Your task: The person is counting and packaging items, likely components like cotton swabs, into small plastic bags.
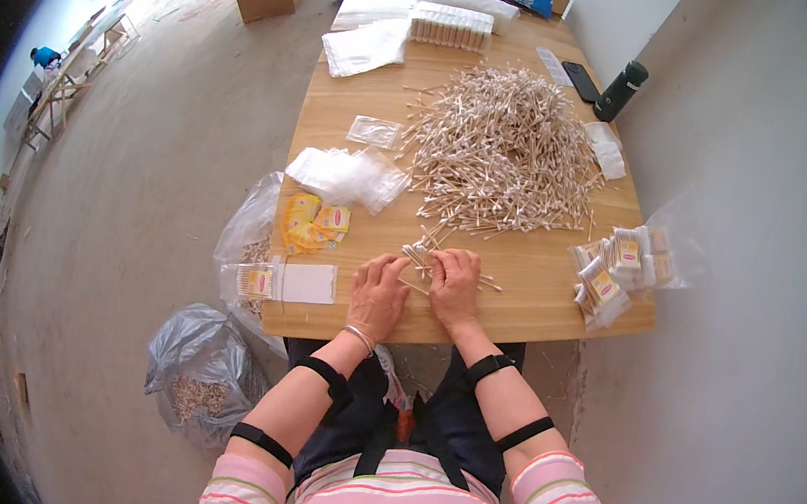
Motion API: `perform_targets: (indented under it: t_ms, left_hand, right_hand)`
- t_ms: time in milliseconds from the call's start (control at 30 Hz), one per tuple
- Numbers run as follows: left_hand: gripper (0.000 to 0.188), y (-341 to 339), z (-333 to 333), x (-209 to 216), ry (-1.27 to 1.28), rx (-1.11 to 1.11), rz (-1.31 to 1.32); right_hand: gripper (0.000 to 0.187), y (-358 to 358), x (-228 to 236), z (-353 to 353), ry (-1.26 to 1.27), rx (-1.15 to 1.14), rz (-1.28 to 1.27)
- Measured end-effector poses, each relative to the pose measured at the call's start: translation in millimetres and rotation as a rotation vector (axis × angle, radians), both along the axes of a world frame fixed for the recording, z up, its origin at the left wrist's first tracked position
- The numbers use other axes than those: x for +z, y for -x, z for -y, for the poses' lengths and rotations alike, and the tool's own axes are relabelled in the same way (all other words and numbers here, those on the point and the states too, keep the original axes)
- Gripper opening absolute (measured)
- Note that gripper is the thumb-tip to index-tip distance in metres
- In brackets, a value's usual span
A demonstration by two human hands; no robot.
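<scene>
The left hand (378, 294) is loosely bent and partly spread, palm down on the bench (506, 320), its thumb apart from the fingers and beside one loose cotton swab (413, 287). The right hand (453, 283) curls palm down with its fingertips at a small bunch of swabs (415, 251); whether it pinches any, I cannot tell, and the overlapping bunch is too tangled to count. Two black straps circle each arm, and one bracelet (360, 337) rings the left wrist. Beyond the hands lies one large heap of swabs (506, 154), hundreds at least, past counting. Left of the hands are one white card (309, 283), one swab packet (254, 281) at its left end, and a cluster of yellow printed packaging (311, 224); farther up sits one spread of clear sleeves (347, 175). Several filled swab packets (619, 263) gather at the right edge. Near the heap's far right stand one dark bottle (621, 91) and, just beside it, one black phone (580, 81). One grey plastic bag (200, 353) containing swabs rests on the floor.
</scene>
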State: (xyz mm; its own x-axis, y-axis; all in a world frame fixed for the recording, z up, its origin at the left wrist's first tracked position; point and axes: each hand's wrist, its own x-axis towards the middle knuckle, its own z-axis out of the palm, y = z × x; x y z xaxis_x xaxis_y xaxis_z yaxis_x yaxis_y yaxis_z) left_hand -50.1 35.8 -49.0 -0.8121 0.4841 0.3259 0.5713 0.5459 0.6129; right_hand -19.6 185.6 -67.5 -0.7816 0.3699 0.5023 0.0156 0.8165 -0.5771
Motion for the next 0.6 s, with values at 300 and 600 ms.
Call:
perform_targets:
  t_ms: [300, 600]
  left_hand:
    - [0.034, 28, -26, 3, 0.169, -0.159, -0.171]
    - [0.011, 16, -4, -17, -0.076, -0.064, -0.136]
  right_hand:
    - [0.022, 3, 1, 2, 0.084, -0.114, -0.084]
    - [0.026, 3, -6, -1, -0.031, -0.144, 0.018]
